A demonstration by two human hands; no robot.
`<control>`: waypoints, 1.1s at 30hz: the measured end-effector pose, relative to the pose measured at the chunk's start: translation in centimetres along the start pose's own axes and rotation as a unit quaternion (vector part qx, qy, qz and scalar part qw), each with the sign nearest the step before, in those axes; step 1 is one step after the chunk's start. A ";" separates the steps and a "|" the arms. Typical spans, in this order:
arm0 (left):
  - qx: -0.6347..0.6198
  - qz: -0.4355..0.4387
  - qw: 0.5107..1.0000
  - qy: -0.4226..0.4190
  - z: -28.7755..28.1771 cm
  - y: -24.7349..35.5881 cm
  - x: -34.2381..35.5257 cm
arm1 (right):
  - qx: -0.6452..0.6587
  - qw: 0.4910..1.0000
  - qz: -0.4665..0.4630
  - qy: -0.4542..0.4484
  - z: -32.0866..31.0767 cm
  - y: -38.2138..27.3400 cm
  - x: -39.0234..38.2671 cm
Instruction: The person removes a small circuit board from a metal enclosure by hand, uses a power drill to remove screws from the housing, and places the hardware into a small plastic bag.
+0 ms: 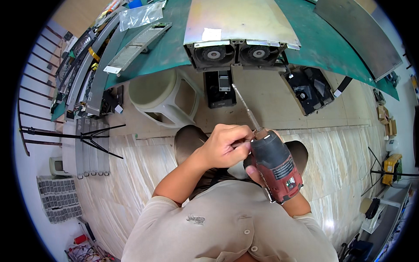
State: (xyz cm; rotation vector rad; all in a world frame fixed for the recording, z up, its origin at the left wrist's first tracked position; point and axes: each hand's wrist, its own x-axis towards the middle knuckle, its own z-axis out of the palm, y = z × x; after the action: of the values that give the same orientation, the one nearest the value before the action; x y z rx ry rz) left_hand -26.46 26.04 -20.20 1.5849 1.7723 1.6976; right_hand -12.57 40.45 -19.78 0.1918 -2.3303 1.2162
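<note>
My right hand (254,174) grips a red and black power driver (277,163) in front of my lap, its long metal bit (244,105) angled up and away from me. Just left of the driver's nose, my left hand (227,144) is closed, fingertips at the chuck; what they pinch is hidden. Beyond the bit, a metal case (240,22) with two black fans (214,54) lies at the near edge of the green bench.
A grille strip (135,48) and stacked metal parts (89,74) lie at left, a metal panel (358,35) at right. Below are a white stool (155,98), black modules (312,89) and a tripod (89,136).
</note>
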 end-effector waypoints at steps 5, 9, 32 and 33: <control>0.088 0.033 0.996 0.009 0.4 -0.6 -0.3 | 0.042 0.999 0.016 0.028 1.1 0.4 -0.6; 0.157 0.066 0.985 -0.033 -0.3 -1.6 -0.8 | 0.086 0.995 0.052 0.001 1.4 1.1 -1.1; -0.526 -0.354 0.715 0.295 -3.8 -8.4 -5.0 | 0.065 0.998 -0.013 0.006 3.5 -2.3 4.9; -0.511 -0.365 0.715 0.306 -4.4 -8.4 -4.9 | 0.064 0.998 -0.009 0.004 3.6 -2.7 5.5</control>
State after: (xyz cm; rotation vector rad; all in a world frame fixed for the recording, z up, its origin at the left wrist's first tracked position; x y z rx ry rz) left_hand -32.24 21.78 -28.12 -0.1724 0.9355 2.1615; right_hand -17.75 36.53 -16.79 0.2513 -2.2412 1.3558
